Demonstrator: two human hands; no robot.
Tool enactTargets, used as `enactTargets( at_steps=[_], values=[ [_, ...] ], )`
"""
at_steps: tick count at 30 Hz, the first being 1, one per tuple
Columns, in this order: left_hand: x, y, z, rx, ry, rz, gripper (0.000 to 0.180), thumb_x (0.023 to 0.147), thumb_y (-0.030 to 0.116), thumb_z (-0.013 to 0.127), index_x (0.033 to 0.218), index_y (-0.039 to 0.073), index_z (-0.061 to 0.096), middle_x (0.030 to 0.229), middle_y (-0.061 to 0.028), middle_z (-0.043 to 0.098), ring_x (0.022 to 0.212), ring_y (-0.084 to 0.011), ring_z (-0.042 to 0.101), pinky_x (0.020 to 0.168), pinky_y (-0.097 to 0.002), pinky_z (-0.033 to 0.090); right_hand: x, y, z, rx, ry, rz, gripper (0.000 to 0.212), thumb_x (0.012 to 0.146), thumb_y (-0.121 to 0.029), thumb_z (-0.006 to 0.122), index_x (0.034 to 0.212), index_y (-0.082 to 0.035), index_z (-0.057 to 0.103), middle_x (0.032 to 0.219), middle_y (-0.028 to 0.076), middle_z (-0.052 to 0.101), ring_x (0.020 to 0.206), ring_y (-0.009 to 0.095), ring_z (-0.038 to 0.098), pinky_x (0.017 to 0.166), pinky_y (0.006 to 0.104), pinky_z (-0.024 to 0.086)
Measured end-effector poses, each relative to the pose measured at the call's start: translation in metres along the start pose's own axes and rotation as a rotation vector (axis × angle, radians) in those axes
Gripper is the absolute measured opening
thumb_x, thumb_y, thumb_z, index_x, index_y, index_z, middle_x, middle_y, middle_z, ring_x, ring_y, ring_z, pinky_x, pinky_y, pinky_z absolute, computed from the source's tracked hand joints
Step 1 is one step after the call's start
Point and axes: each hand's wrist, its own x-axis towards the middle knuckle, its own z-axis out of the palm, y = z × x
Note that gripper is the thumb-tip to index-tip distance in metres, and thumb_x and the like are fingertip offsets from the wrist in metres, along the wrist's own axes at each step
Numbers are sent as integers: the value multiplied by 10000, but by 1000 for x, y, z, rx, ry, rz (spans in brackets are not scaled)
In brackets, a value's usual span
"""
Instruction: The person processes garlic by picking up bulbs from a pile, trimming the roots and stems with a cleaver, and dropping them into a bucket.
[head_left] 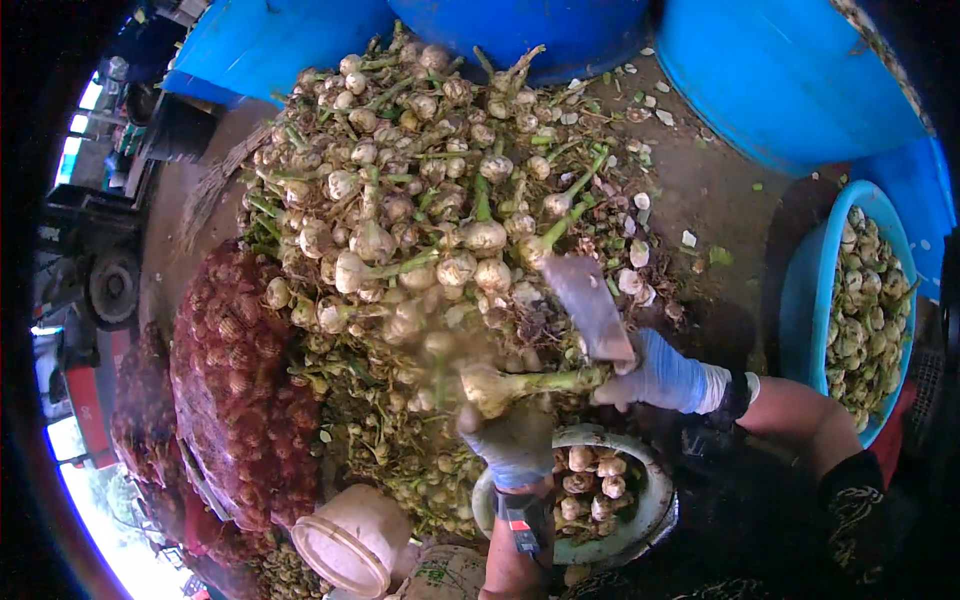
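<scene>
My left hand, in a pale blue glove, is closed on a garlic bulb with a thick green stem. The stem points to the right, toward my other hand. My right hand, also gloved, grips a cleaver with a broad, dirt-smeared blade tilted up to the left. The blade stands just above the stem's right end; whether they touch I cannot tell. Beyond both hands rises a large heap of garlic bulbs with stems and dry roots. Trimmed bulbs lie in a whitish basin below my hands.
A light blue tub of trimmed garlic stands at the right. Red mesh sacks full of bulbs lean at the left, beside a tipped whitish bucket. Blue barrels line the back. Peelings litter the floor right of the heap.
</scene>
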Motion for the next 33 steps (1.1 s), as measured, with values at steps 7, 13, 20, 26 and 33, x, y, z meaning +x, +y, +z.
enactTargets(
  at_steps=[7, 13, 20, 26, 33],
  values=[
    [-15, 20, -59, 362, -151, -373, 553, 689, 258, 717, 1158, 65, 497, 1090, -161, 587, 823, -289, 635, 658, -392, 544, 3, 6, -13, 41, 40, -16, 200, 704, -130, 716, 816, -31, 584, 598, 20, 573, 521, 105, 561, 472, 245, 430],
    [-17, 21, -37, 592, -76, -474, 330, 730, 173, 635, 973, -46, 596, 788, -112, 628, 649, -175, 601, 542, -278, 485, 13, 42, -28, -486, 235, -275, 191, 692, -140, 700, 755, -10, 575, 622, 64, 572, 561, 127, 578, 507, 294, 455],
    [-32, 29, -32, -62, -159, -748, 461, 738, 202, 695, 1132, 24, 533, 1055, -154, 587, 922, -304, 606, 751, -431, 520, 17, 125, -31, -864, 31, -160, 423, 635, -249, 728, 950, 2, 598, 784, 177, 628, 741, 315, 611, 684, 392, 488],
    [1, 75, -46, 1983, -563, 47, 444, 717, 263, 775, 1068, 43, 615, 973, -142, 627, 896, -245, 608, 757, -374, 488, 27, 79, -35, -735, -124, 275, 378, 622, -320, 731, 773, 10, 625, 653, 164, 625, 635, 286, 638, 594, 379, 503],
    [141, 74, -112, 2770, -19, 405, 278, 776, 148, 572, 1036, 52, 592, 789, -169, 645, 695, -313, 628, 657, -400, 517, 23, 49, -22, -731, -106, 242, 357, 634, -336, 726, 708, 1, 631, 636, 169, 622, 609, 278, 640, 578, 376, 501]
  ],
)
